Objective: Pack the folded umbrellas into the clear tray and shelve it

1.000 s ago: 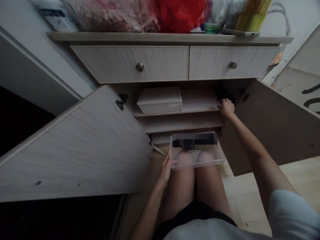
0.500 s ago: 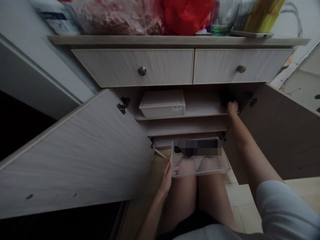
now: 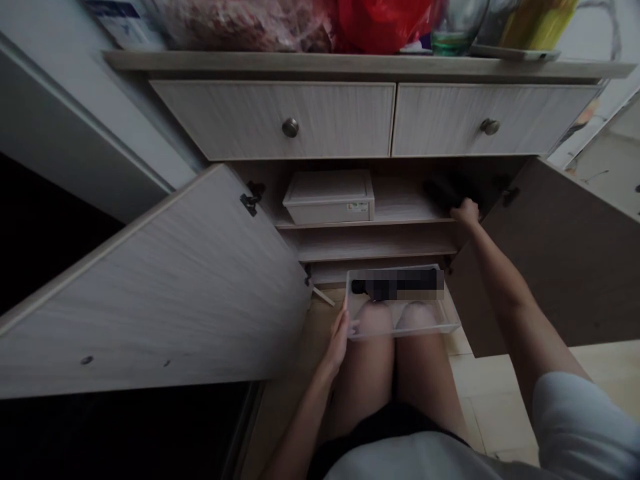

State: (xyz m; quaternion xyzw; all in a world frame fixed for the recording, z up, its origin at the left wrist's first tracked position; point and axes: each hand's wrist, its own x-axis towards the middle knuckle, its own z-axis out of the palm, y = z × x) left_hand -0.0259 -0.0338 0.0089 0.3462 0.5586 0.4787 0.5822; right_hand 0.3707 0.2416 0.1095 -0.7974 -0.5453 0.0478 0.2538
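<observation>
A clear plastic tray rests on my knees in front of an open cabinet. My left hand grips the tray's left edge, thumb over the rim. A dark object lies at the tray's far side. My right hand reaches into the upper shelf at its right end, fingers curled around a dark object that is hard to make out in the shadow. A white lidded box sits on the same shelf to the left.
Both cabinet doors stand open: the left door swings wide toward me, the right door beside my right arm. Two closed drawers with round knobs are above. Bags and a glass bottle crowd the cabinet top. Tiled floor lies below.
My right hand has stayed at the right end of the upper shelf, shifting slightly; a dark object now shows by its fingers. My left hand keeps hold of the tray. The camera view shifted a little.
</observation>
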